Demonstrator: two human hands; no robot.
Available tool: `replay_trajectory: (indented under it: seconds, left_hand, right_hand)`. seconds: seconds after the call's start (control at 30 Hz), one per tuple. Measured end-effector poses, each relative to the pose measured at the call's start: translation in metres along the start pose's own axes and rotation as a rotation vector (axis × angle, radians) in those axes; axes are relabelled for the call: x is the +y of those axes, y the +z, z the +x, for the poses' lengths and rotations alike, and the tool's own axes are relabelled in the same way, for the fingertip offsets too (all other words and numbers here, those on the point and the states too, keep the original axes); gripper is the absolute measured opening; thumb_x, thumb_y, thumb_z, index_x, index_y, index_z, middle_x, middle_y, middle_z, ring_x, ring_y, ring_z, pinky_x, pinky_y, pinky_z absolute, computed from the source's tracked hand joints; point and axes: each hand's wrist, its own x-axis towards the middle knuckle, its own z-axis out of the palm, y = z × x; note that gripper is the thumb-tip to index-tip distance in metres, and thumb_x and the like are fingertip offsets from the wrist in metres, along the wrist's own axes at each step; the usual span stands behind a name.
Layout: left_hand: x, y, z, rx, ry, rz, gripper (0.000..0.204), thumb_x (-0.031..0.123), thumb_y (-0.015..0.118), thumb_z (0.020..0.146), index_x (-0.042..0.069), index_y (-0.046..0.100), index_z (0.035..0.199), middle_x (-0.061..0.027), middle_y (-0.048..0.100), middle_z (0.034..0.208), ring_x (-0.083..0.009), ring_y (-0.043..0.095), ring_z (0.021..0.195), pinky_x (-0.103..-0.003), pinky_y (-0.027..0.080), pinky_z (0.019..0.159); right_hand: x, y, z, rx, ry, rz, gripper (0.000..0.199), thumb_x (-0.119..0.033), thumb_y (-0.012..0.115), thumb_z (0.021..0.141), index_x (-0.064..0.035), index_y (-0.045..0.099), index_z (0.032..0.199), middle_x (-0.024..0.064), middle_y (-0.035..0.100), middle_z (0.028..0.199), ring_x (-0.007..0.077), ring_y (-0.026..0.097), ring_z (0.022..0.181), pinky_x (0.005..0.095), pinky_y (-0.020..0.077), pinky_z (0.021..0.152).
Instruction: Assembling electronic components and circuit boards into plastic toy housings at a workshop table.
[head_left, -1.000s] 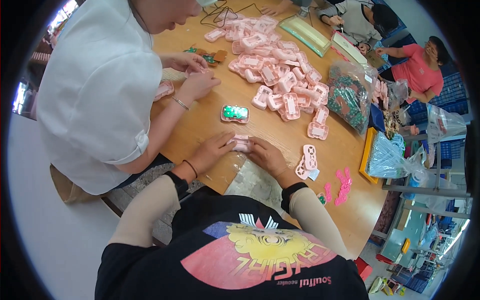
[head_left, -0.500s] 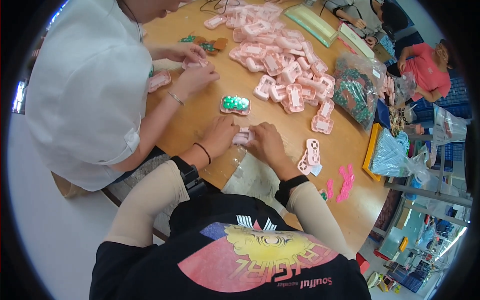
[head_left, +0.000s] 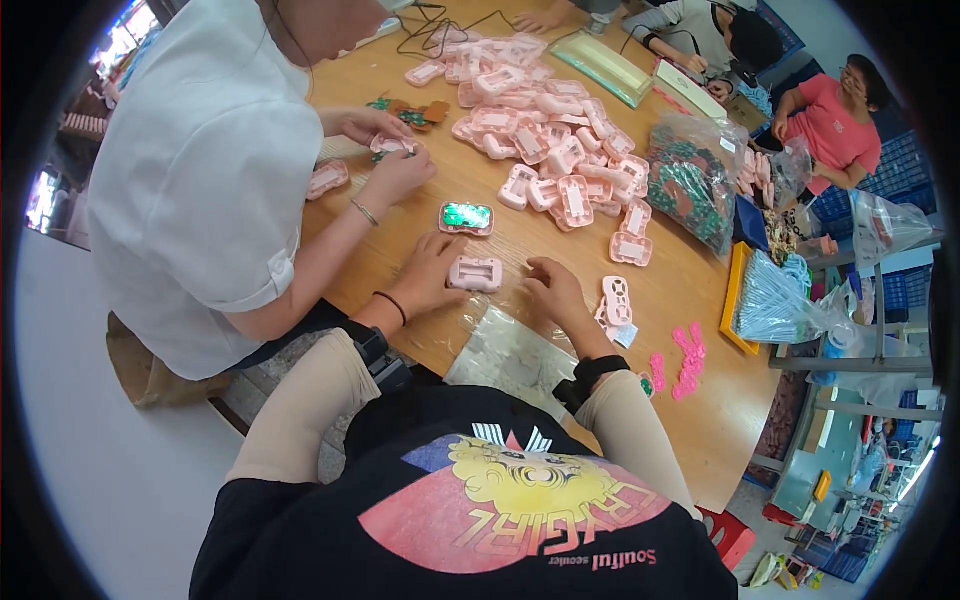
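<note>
A pale pink plastic casing [head_left: 475, 274] with an open battery compartment lies at the table's near edge. My left hand [head_left: 428, 274] grips its left end, thumb and fingers on either side. My right hand [head_left: 556, 292] is a short way right of the casing, fingers loosely bent and apart, holding nothing. Just beyond my left hand lies another pink casing with a green circuit board [head_left: 467, 217] in it. To the right of my right hand are pink face plates [head_left: 617, 300] with round cut-outs, and bright pink rubber keypad strips [head_left: 689, 360].
A large heap of pink casings [head_left: 540, 130] covers the far middle. Beside it stands a clear bag of green circuit boards [head_left: 692, 180]. A yellow tray [head_left: 738, 300] sits at the right edge. Close on my left, a co-worker in white [head_left: 200, 180] handles a casing.
My right hand has let go of the casing and moved right, away from it. The casing now shows its battery compartment, with my left hand still on it.
</note>
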Motion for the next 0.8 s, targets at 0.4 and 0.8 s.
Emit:
replay_trajectory:
  seconds: [0.4, 0.8]
  left_hand:
    - [-0.004, 0.001, -0.001, -0.049, 0.061, 0.070, 0.049, 0.019, 0.076, 0.057, 0.001, 0.056, 0.098, -0.0153, 0.050, 0.105, -0.0319, 0.044, 0.106, -0.037, 0.038, 0.093]
    - [0.017, 0.004, -0.015, 0.088, -0.215, -0.753, 0.048, 0.013, 0.074, 0.072, -0.001, 0.050, 0.112, -0.0101, 0.055, 0.109, -0.0194, 0.056, 0.098, -0.030, 0.046, 0.084]
  right_hand:
    - [-0.024, 0.019, -0.002, -0.109, 0.414, 0.801, 0.028, -0.015, 0.063, 0.084, 0.0008, 0.059, 0.107, 0.0061, 0.062, 0.095, 0.0141, 0.059, 0.083, 0.0261, 0.0494, 0.070]
    - [-0.042, 0.009, 0.002, -0.306, 0.373, 0.903, 0.024, -0.014, 0.061, 0.086, -0.0035, 0.058, 0.107, 0.0023, 0.061, 0.096, 0.0114, 0.059, 0.087, 0.0261, 0.0486, 0.079]
